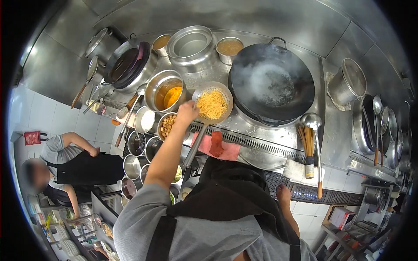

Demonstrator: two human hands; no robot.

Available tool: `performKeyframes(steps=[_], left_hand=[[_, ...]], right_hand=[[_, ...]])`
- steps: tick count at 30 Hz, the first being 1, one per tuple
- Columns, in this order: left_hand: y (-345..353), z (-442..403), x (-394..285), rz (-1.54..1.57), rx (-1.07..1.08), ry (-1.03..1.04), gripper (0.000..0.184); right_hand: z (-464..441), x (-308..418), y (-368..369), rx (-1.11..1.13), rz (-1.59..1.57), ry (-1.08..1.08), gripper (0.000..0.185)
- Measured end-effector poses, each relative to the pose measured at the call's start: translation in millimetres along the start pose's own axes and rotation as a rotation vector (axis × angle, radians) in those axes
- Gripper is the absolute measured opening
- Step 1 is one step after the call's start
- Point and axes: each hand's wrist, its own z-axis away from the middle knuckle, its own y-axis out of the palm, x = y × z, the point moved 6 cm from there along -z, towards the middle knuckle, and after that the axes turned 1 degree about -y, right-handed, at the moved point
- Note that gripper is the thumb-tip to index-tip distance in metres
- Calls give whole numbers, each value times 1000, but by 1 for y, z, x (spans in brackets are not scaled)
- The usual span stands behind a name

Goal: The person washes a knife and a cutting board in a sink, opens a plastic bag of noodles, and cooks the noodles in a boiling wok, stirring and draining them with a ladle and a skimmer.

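My left hand [188, 112], its fingers curled closed, is at the left rim of a perforated strainer [226, 92]. Whatever those fingers hold, if anything, is hidden. Thin yellow noodles [211, 104] lie in a heap in the strainer, whose long handle points back toward my apron. To its right sits a large black wok [278, 82] with steam rising from it. My right hand [284, 193] is low at my side by the stove's front edge, and its fingers do not show clearly.
A pot of orange-brown liquid [167, 92] and several seasoning containers [131, 166] stand at left. A pink cloth [230, 151] lies on the front ledge. A bamboo brush [308, 152] and a ladle [318, 150] rest at right. Another person [74, 161] stands at far left.
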Motion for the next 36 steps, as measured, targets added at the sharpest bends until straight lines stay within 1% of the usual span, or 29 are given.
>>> performKeyframes(steps=[2, 4, 6, 7, 8, 9, 10, 12, 13, 14, 16, 17, 18, 20, 21, 22, 23, 24, 26, 27, 28, 29, 30, 31, 32, 34, 35, 36], left_hand=[[12, 28, 10, -8, 124, -48, 30], [34, 58, 29, 7, 359, -125, 31], [37, 91, 35, -98, 421, -251, 37], [36, 104, 33, -92, 427, -252, 37], [37, 119, 32, -144, 513, -286, 42], [38, 133, 33, -195, 597, -320, 47], [40, 143, 35, -190, 598, -322, 47], [53, 160, 41, -216, 685, -319, 61], [62, 165, 50, -196, 722, -306, 72], [57, 166, 44, -188, 725, -303, 72], [38, 167, 23, -164, 740, -273, 73], [36, 167, 21, -166, 728, -248, 77], [28, 167, 11, -156, 738, -250, 77], [6, 161, -4, -74, 602, -300, 80], [7, 161, -7, -71, 611, -293, 80], [2, 152, -20, -9, 457, -148, 77], [-5, 145, -34, 58, 303, 0, 75], [-6, 142, -48, 69, 313, 17, 75], [-5, 140, -89, 398, 357, 158, 63], [9, 144, -101, 439, 383, 203, 51], [20, 152, -116, 535, 432, 261, 47], [34, 162, -131, 520, 319, 514, 41], [60, 177, -137, 472, 566, 434, 41], [84, 194, -143, 491, 801, 402, 41], [98, 212, -149, 606, 873, 401, 40], [144, 249, -150, 512, 1060, 458, 43], [174, 266, -147, 480, 1161, 466, 48], [194, 277, -142, 497, 1213, 364, 48]], right_hand=[[3, -4, 5, 3, 9, -8, 22], [8, -13, 7, 21, 18, 1, 20], [9, -13, 5, 32, 24, 38, 20], [11, -14, 2, 47, 28, 68, 20], [9, -16, 3, 48, 35, 70, 20], [3, -18, 5, 28, 64, 38, 20], [-1, -20, 6, 6, 92, 6, 20], [-6, -11, -1, -7, 104, -29, 20], [-9, -5, -4, -18, 114, -62, 20], [-13, -3, -6, -23, 121, -58, 20], [-23, -4, -3, 68, -16, 38, 21], [-23, 2, -7, 74, -36, 36, 22], [-26, 1, -8, 77, -25, 42, 22], [-28, 11, -9, 12, 34, -86, 22], [-28, 13, -8, 10, 5, -55, 22], [-27, 15, -8, 4, 7, -43, 22], [-24, 21, -8, 6, 55, -80, 22], [-21, 26, -9, 8, 103, -113, 22], [-10, 26, -10, 5, 61, -53, 20], [-7, 27, -9, 3, 86, -48, 20], [-6, 31, -10, -5, 111, -44, 19], [-3, 36, -13, -6, 93, -43, 19], [5, 38, -16, -8, 78, -44, 19], [8, 32, -11, -21, 70, -29, 20], [11, 26, -5, -33, 60, -15, 21], [23, 21, -3, -28, -12, -45, 24], [31, 21, -7, -54, -12, -32, 24], [42, 21, -8, 0, -33, -2, 24]])
